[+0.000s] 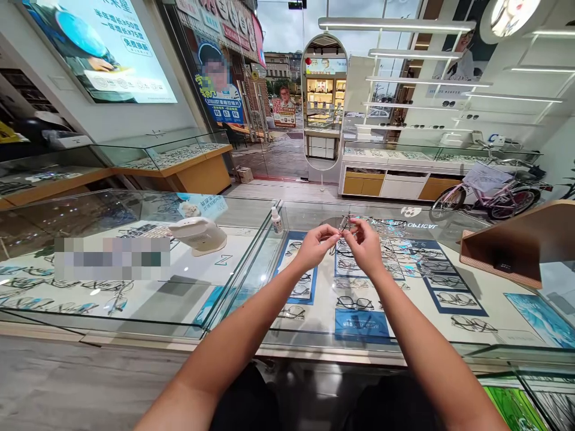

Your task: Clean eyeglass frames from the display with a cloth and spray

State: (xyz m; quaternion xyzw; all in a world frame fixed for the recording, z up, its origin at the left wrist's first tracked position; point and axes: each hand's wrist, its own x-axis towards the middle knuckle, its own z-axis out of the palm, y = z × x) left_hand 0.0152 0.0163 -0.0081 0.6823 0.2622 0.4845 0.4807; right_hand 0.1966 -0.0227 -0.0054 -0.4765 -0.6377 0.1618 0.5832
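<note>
Above the glass display counter, my left hand and my right hand meet, fingertips pinched close together. Between them is a thin-framed pair of eyeglasses, small in view and partly covered by my fingers. Both hands are closed on it. Under the glass lie rows of eyeglasses on blue-and-white trays, among them a dark round-framed pair just below my wrists. A small white spray bottle stands on the counter to the left of my left hand.
A white device sits on the left counter, with more frames in the case beneath. A wooden stand rises at the right. Farther off are an oval mirror, lit shelves and a pink bicycle.
</note>
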